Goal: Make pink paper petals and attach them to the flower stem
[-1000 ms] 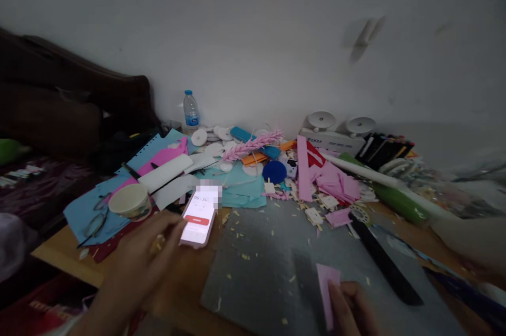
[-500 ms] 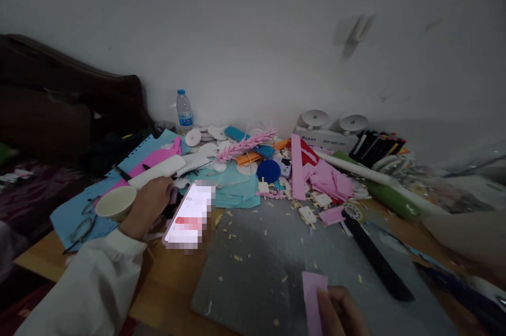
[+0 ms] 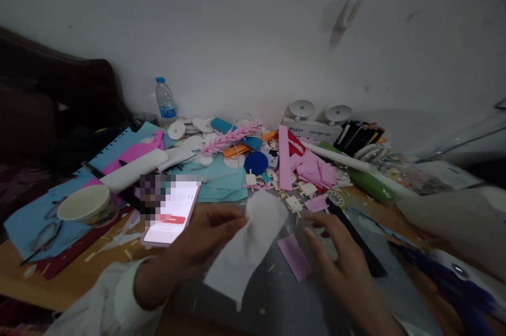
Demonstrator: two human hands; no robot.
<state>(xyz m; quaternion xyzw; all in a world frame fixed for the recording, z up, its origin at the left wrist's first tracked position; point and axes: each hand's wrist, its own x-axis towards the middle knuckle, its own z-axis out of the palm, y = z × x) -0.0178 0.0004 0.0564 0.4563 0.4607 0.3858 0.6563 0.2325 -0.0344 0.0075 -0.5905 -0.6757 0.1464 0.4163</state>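
Observation:
A white sheet of paper (image 3: 253, 246), curled at its far end, is pinched in my left hand (image 3: 205, 233) above the grey mat (image 3: 292, 304). To its right, my right hand (image 3: 342, 262) hovers with thumb and fingers apart, holding nothing. Between the paper and that hand, a small pink paper rectangle (image 3: 295, 257) lies on the mat. Just beyond my right fingertips is another pink paper piece (image 3: 317, 202). A lit phone (image 3: 169, 220), partly blurred out, rests behind my left wrist.
At the left stands a paper bowl (image 3: 87, 207) near blue sheets (image 3: 39, 225). Along the wall are a water bottle (image 3: 166, 101), a pink braided strand (image 3: 233, 137), stacked pink slips (image 3: 316, 170) and black pens (image 3: 358, 137). A black-handled knife (image 3: 359, 241) lies at the right.
My left hand has come from beside the bowl to the middle, bringing the white paper. My right hand has let go of the pink paper, which now lies on the mat. The view has shifted.

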